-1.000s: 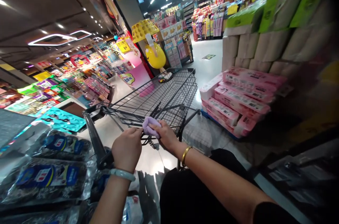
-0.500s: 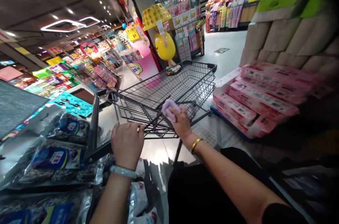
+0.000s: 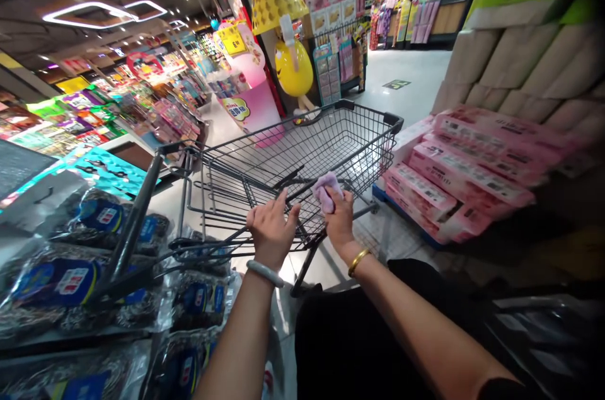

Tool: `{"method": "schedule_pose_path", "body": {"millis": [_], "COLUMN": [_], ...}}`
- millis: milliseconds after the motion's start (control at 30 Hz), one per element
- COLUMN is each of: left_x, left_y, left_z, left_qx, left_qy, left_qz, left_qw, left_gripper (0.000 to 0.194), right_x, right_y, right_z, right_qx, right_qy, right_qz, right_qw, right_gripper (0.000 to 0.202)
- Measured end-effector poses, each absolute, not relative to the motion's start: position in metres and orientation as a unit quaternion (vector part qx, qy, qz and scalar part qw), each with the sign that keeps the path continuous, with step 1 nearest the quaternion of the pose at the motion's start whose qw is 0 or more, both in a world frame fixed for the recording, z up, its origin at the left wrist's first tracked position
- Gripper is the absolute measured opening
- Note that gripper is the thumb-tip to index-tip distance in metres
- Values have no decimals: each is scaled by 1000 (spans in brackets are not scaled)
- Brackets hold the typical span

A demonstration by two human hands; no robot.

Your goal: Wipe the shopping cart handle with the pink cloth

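Observation:
A grey wire shopping cart [image 3: 350, 135] stands before me, its basket reaching forward and its thick handle bar [image 3: 137, 217] off to the left. My right hand [image 3: 339, 223], with a gold bangle at the wrist, is closed around a bunched light purple cloth [image 3: 327, 191] over the near side of the basket. Just left of it, my left hand [image 3: 274, 230] is over the near wires of the cart, index finger and thumb apart, with nothing seen in it. Whether its curled fingers touch the wire I cannot tell. A pale bangle circles that wrist.
Clear bags with blue labels [image 3: 61, 280] lie at the lower left, close to the handle. Pink packs [image 3: 467, 167] are piled on a low blue pallet at right, below wrapped paper rolls [image 3: 515, 60]. A yellow figure [image 3: 293, 69] and a pink display stand [image 3: 250, 110] rise beyond the cart.
My left hand has moved right, away from the handle end, and its fingers have spread. The right hand has shifted slightly right with the cloth. The cart's handle end appears lower and further left.

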State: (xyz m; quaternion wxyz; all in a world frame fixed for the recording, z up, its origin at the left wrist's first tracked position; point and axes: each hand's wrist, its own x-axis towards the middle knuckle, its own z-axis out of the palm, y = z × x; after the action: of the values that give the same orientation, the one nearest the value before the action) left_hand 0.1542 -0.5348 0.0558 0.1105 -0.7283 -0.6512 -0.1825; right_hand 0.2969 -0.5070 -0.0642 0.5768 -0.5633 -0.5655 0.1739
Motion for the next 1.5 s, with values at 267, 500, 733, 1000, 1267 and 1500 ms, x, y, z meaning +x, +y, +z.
{"method": "schedule_pose_path", "body": {"millis": [267, 500, 733, 1000, 1267, 1500], "left_x": [146, 141, 139, 133, 137, 140], "left_y": [-548, -562, -577, -586, -584, -577], "left_z": [58, 63, 60, 60, 61, 58], "left_qx": [-726, -720, -714, -728, -724, -713], "left_qy": [-643, -644, -660, -655, -656, -662], "left_qz": [-220, -243, -212, -190, -199, -214], "left_qw": [108, 90, 95, 74, 79, 83], "left_gripper": [40, 34, 31, 37, 38, 34], "right_x": [292, 299, 290, 285, 295, 348], "right_y": [-517, -531, -551, -564, -555, -540], "right_z": [-71, -69, -72, -67, -71, -37], "right_qx": [-559, -496, -519, -488, -437, -458], "right_qy": [-484, -610, -616, -689, -781, -710], "right_qz": [241, 220, 199, 297, 218, 150], "right_qw": [628, 577, 558, 446, 390, 513], "right_gripper": [40, 51, 37, 25, 17, 28]}}
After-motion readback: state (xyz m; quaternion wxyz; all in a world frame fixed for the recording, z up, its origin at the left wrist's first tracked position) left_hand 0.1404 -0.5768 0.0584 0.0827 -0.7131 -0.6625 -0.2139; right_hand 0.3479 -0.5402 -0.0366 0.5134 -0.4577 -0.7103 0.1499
